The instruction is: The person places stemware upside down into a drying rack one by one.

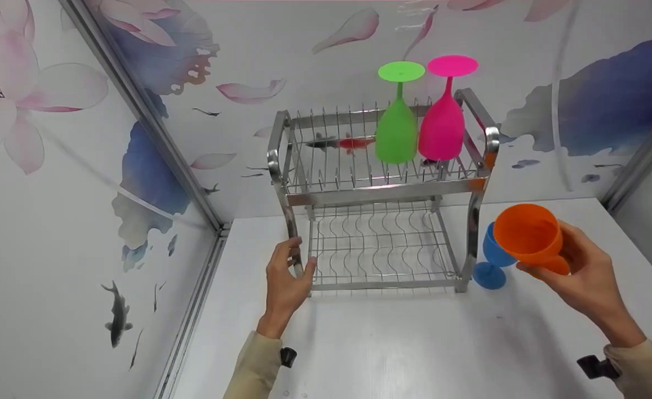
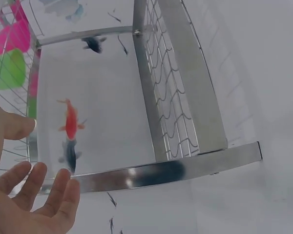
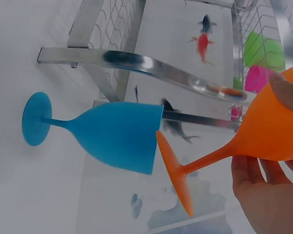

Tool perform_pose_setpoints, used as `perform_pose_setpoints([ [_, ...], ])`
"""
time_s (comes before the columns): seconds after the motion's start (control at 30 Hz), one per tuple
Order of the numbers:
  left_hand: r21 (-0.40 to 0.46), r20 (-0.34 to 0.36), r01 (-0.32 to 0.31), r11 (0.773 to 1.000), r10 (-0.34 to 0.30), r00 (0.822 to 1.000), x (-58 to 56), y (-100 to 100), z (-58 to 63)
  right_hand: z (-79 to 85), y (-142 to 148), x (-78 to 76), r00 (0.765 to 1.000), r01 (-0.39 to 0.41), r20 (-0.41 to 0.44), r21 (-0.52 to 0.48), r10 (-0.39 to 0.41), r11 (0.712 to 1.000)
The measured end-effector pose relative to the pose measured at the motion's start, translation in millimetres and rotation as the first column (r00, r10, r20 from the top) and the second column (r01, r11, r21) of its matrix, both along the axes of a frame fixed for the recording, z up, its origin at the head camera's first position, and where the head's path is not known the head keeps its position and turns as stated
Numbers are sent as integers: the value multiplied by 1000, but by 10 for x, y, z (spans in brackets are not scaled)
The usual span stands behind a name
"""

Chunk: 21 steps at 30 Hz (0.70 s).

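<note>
My right hand (image 1: 587, 277) grips an orange goblet (image 1: 527, 244) by its bowl, held upright above the table to the right of the rack. In the right wrist view its stem and foot show below the fingers. A blue goblet (image 1: 490, 276) stands upright on the table, partly behind the orange one. My left hand (image 1: 287, 277) is at the left front post of a two-tier metal dish rack (image 1: 381, 195), fingers loosely bent; I cannot tell whether they touch it. Upside down on the rack's upper tier, at its right side, are a green goblet (image 1: 396, 133) and a pink goblet (image 1: 442, 130).
The rack stands on a white table (image 1: 392, 338) against a back wall (image 1: 281, 50) printed with petals and fish. The lower wire shelf (image 1: 378, 244) holds nothing. A side wall (image 1: 82, 221) with a metal edge rises at the left.
</note>
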<state>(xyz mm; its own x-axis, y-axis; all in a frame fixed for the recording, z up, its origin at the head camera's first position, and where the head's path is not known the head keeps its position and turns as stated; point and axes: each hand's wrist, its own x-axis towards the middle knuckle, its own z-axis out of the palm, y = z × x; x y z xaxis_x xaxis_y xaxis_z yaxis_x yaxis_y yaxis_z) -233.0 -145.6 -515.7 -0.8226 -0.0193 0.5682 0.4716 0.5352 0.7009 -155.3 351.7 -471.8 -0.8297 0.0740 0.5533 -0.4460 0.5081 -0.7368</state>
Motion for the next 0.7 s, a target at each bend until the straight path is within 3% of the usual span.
perform_pose_setpoints([
  [0.1,-33,-18,33,999,-33,999,50,66,66,40,-139,7,999,17,-35,57,-15,998],
  [0.27,-72,-41,102,992,-105,994,130,187,158,77,-319,-13,987,52,-161,189,-21,981],
  [0.47,6,12,246,969,-247,969,216,320,236,99,-538,-3,978,79,-206,244,-28,966],
  [0.7,55,51,330,942,-333,942,277,475,295,75,-785,28,977,106,-208,313,-41,944],
])
